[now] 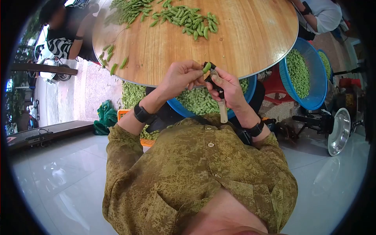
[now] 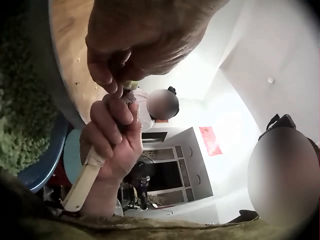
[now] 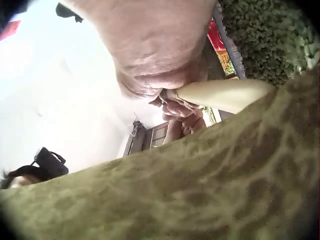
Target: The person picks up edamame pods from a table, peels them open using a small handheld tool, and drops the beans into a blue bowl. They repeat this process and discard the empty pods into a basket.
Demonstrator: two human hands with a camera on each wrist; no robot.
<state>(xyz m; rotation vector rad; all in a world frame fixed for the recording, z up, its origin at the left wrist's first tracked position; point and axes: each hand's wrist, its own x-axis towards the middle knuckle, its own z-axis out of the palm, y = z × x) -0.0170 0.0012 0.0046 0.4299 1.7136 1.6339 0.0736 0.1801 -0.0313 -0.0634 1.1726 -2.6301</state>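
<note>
My left hand (image 1: 178,79) pinches a green soybean pod (image 1: 206,67) between thumb and fingertips, over the near edge of the round wooden table (image 1: 250,35). Right beside it, my right hand (image 1: 232,92) grips a tool with a long pale handle (image 1: 223,112) that sticks out below the fist. Black material (image 1: 216,86) shows among the right fingers; the tool's working end is hidden. In the left wrist view the pale handle (image 2: 82,186) looks flat, and the fingertips of both hands nearly meet. Beneath them stands a blue basin (image 1: 174,105) of shelled green beans (image 1: 199,102).
Pods (image 1: 188,19) lie heaped across the table's far side, with several loose ones (image 1: 113,68) at its left. Another blue basin (image 1: 319,94) of beans stands at right, near a metal bowl (image 1: 339,132). A green bag (image 1: 105,117) lies on the floor. Two people sit across.
</note>
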